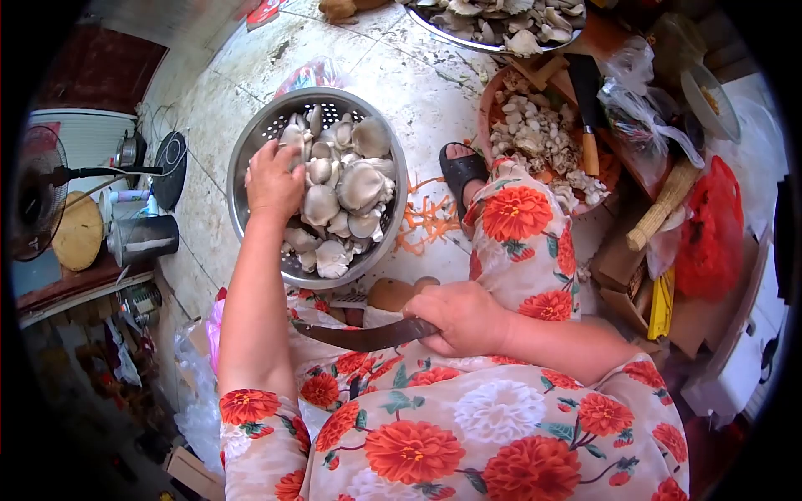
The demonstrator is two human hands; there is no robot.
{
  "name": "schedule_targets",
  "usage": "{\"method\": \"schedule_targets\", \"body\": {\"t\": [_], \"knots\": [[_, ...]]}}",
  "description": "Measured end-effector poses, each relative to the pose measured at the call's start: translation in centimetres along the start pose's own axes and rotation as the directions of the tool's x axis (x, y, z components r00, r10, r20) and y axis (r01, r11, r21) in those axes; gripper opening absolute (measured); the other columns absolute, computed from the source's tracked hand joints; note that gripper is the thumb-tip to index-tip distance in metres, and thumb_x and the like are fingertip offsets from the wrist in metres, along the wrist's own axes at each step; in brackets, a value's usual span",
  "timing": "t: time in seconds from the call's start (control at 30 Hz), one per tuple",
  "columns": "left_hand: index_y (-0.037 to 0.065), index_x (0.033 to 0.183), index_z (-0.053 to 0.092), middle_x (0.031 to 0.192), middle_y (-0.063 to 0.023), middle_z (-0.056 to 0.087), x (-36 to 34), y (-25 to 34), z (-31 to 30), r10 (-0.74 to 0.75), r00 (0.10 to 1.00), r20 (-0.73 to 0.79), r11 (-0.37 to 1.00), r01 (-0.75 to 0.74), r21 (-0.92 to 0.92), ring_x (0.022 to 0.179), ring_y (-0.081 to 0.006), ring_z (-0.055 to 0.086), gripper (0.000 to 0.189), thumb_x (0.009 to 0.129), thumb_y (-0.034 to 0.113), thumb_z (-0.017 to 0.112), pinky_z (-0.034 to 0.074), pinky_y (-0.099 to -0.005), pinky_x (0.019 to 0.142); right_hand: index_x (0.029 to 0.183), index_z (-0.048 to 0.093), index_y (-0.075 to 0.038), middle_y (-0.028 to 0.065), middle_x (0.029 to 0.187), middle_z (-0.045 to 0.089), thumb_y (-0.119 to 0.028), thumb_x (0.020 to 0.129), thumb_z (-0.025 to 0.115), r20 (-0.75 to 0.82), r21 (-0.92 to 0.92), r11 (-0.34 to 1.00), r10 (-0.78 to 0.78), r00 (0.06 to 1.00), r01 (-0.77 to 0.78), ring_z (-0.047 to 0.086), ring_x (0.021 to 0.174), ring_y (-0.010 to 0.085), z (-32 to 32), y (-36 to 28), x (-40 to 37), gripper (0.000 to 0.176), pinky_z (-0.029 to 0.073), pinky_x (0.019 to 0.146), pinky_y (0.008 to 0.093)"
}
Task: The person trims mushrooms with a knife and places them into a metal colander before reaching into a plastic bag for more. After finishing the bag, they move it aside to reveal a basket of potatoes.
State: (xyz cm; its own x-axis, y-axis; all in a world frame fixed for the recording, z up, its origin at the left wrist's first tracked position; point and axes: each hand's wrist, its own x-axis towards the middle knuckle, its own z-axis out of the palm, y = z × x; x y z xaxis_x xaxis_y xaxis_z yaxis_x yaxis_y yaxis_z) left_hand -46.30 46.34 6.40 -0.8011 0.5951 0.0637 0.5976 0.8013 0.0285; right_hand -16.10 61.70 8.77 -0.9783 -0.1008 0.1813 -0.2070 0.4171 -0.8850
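Note:
A metal colander (235, 159) stands on the floor in front of me, piled with grey oyster mushrooms (361, 185). My left hand (276, 182) reaches over its left side, fingers apart and touching mushrooms near the rim. Some fingertips are hidden among the caps. Close to my lap, my right hand (469, 319) is closed around the handle of a knife (368, 336), whose dark curved blade points left. The handle itself is hidden by the fingers.
A pink basin (485, 113) of mushroom trimmings sits right of my sandalled foot (464, 173), with a cleaver (586, 96) over it. Another bowl (464, 38) of mushrooms stands beyond. Orange scraps (430, 219) litter the floor. A red bag (714, 234) lies right; a fan (38, 196) stands left.

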Motion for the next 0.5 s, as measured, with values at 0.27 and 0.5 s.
{"method": "schedule_targets", "body": {"t": [0.27, 0.5], "knots": [[0.013, 0.112, 0.066, 0.13, -0.015, 0.053, -5.6, -8.5, -4.9, -0.237, 0.965, -0.11, 0.919, 0.186, -0.349, 0.119, -0.0294, 0.053, 0.034, 0.078, 0.016, 0.068, 0.042, -0.036, 0.098, 0.092, 0.057, -0.011, 0.0075, 0.08, 0.059, -0.015, 0.069, 0.069, 0.125, 0.027, 0.999, 0.04, 0.991, -0.043, 0.061, 0.074, 0.0286, 0.2, -1.0, 0.9, 0.026, 0.051, 0.063, 0.04], [0.005, 0.114, 0.063, 0.103, -0.0066, 0.063, -25.9, -14.7, -7.7, -0.742, 0.67, 0.025, 0.452, 0.527, -0.719, 0.092, -0.0154, 0.062, 0.032, 0.082, 0.008, 0.064, 0.049, -0.0265, 0.079, 0.097, 0.061, -0.007, 0.0118, 0.082, 0.062, -0.01, 0.07, 0.064, 0.17, -0.038, 0.996, 0.087, 0.982, -0.082, 0.064, 0.073, 0.0303, 2.2, -2.1, 1.4, 0.027, 0.052, 0.065, 0.037]]}}
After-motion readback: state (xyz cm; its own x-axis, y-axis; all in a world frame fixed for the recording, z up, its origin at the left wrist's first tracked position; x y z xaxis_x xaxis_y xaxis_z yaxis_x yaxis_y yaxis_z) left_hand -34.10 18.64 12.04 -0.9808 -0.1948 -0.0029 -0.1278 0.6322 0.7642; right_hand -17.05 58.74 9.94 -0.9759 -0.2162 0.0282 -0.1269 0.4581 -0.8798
